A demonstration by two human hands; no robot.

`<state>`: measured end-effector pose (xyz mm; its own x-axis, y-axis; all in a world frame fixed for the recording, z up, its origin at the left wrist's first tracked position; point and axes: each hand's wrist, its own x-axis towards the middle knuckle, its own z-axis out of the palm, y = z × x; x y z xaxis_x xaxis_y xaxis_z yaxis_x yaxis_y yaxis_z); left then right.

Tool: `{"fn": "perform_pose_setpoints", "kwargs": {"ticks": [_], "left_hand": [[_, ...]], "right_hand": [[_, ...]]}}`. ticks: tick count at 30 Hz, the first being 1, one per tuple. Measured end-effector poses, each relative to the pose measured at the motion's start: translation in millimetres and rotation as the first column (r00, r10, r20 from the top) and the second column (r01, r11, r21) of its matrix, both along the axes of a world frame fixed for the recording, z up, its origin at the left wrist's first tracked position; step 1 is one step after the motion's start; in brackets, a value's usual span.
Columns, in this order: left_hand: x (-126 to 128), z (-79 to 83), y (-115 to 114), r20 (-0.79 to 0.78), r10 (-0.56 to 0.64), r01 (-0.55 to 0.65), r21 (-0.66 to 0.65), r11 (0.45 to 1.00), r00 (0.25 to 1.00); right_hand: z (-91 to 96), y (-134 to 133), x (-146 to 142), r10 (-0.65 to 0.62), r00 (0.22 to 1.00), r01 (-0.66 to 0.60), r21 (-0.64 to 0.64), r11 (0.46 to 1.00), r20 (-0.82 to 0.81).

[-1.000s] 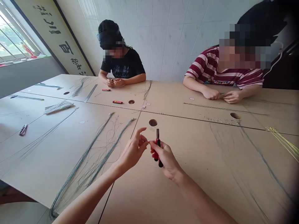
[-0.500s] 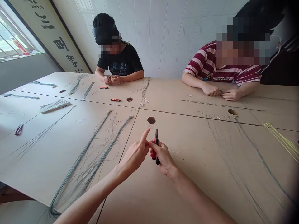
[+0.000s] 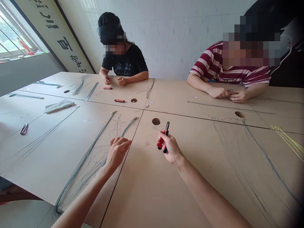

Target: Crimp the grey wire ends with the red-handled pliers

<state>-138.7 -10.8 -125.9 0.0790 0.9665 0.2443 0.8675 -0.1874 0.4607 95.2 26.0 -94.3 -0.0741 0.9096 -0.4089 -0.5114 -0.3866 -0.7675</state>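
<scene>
A pair of pliers point(image 3: 165, 139) with red and black handles is in my right hand point(image 3: 172, 148), its metal jaws pointing up and away from me. My left hand point(image 3: 118, 152) is over the right-hand part of a looped bundle of thin grey-green cords point(image 3: 83, 160). Its fingers are bent and drawn together; anything between them is too thin to make out. The two hands are apart. Metal-looking ends point(image 3: 114, 112) show at the far tips of the bundle.
Across the table point(image 3: 142, 190) sit a person in black point(image 3: 129, 61) and a person in stripes point(image 3: 209, 61), hands on the tabletop. A round hole point(image 3: 156, 121) lies beyond the pliers. Yellow cords point(image 3: 288, 142) are at far right, a ruler point(image 3: 92, 91) and paper strip point(image 3: 59, 106) at left.
My left hand has moved left, away from my right hand, and its pointing index finger has bent in. The pliers have risen slightly and tilted right. The black-clad person's hands have separated.
</scene>
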Motion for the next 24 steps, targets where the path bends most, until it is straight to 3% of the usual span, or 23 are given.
{"fn": "perform_pose_setpoints", "kwargs": {"ticks": [6, 10, 17, 24], "left_hand": [[-39.6, 5.8, 4.6, -0.144, 0.217, -0.200, 0.121, 0.972, 0.965], [-59.2, 8.3, 10.5, -0.218, 0.310, -0.287, 0.130, 0.949, 0.926], [-76.4, 3.4, 13.6, -0.218, 0.357, -0.347, 0.084, 0.934, 0.908], [-79.3, -8.2, 10.3, -0.212, 0.336, -0.334, 0.045, 0.942, 0.918]], "right_hand": [[23.0, 19.1, -21.2, 0.069, 0.998, -0.068, 0.044, 0.997, -0.015], [45.8, 37.6, -37.0, 0.100, 0.995, -0.100, 0.081, 0.992, 0.003], [95.2, 76.2, -53.9, 0.135, 0.988, -0.145, 0.171, 0.975, 0.072], [147.9, 101.8, -36.2, 0.097, 0.988, -0.129, 0.294, 0.947, 0.121]]}}
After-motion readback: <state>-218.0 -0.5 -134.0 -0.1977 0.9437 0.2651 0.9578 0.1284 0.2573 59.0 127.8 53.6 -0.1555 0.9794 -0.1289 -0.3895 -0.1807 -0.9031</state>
